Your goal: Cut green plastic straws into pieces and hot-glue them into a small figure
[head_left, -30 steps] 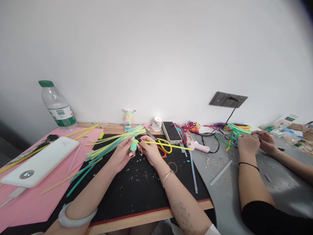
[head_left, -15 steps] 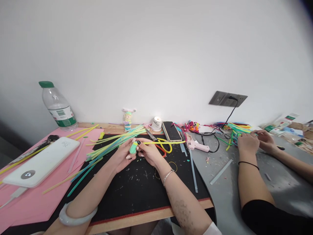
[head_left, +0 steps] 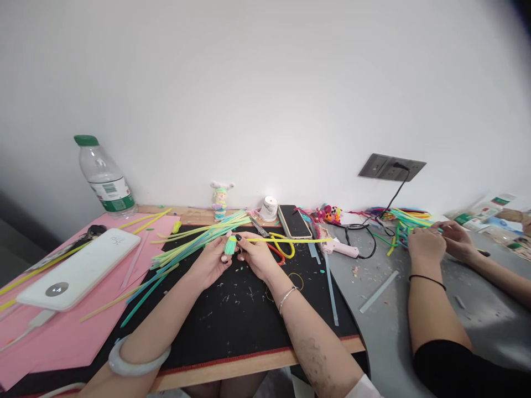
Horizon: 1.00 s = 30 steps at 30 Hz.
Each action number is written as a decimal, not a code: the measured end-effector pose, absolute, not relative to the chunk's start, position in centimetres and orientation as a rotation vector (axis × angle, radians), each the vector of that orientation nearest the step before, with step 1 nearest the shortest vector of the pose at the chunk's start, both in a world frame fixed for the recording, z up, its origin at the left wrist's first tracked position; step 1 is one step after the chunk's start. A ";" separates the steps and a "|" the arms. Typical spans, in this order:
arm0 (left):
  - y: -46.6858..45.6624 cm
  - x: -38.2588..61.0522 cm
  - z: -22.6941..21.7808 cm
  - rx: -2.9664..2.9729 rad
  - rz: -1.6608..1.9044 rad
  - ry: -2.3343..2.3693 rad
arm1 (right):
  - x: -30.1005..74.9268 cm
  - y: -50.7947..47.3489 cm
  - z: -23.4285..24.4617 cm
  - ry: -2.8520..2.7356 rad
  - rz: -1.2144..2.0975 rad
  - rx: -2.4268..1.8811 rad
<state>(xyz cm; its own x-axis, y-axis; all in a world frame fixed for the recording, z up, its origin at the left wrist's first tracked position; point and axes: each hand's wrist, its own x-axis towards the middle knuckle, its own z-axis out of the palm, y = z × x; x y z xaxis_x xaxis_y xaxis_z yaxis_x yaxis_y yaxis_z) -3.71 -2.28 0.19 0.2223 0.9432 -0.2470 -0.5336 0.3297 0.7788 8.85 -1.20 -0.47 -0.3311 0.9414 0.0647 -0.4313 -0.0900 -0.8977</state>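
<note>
My left hand [head_left: 213,257] is closed around a small green bundle [head_left: 229,246] of what look like pipe cleaners, with a yellow band at its top. Thumb and fingers of my right hand [head_left: 254,255] pinch a yellow pipe cleaner [head_left: 286,240] beside the bundle. Its long free end points right, across the scissors and toward the glue gun. Both hands meet above the black mat [head_left: 232,326]. Just behind my left hand lies a fan of loose green, yellow and blue pipe cleaners [head_left: 199,243].
Orange-and-yellow-handled scissors [head_left: 284,249], a phone [head_left: 294,221], a white cup [head_left: 269,209] and a small figure [head_left: 220,202] stand or lie toward the wall. A pink glue gun [head_left: 342,249] is right; a power bank [head_left: 83,271] and bottle [head_left: 110,185] are left. A co-worker's hands [head_left: 431,246] work far right.
The yellow pipe cleaner's free end reaches farther right. The green bundle has turned slightly between my fingers. The whole view has shifted a little.
</note>
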 end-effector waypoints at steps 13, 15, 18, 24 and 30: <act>-2.3 -3.5 -0.2 0.761 1.174 0.856 | 8.8 -0.5 -1.3 -1.105 1.534 -0.816; -2.3 -3.6 -0.4 0.838 1.190 0.889 | 8.7 -0.4 -1.4 -1.145 1.484 -0.852; -2.1 -3.7 -0.7 0.920 1.236 0.974 | 8.3 -0.1 -1.3 -1.200 1.417 -0.934; -1.7 -4.1 -0.5 0.860 1.503 0.976 | 6.9 1.6 -0.4 -1.319 1.337 -1.064; -0.7 -5.8 -0.2 0.452 1.932 0.996 | 4.9 5.4 0.3 -1.701 0.636 -1.281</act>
<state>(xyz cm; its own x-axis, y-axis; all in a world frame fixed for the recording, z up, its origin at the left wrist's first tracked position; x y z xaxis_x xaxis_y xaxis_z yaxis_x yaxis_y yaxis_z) -5.78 -0.72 -0.19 -0.5383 0.8396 -0.0729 -0.5466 -0.2820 0.7885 4.92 5.38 0.31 -0.0725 0.9362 0.3438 0.4807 0.3348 -0.8104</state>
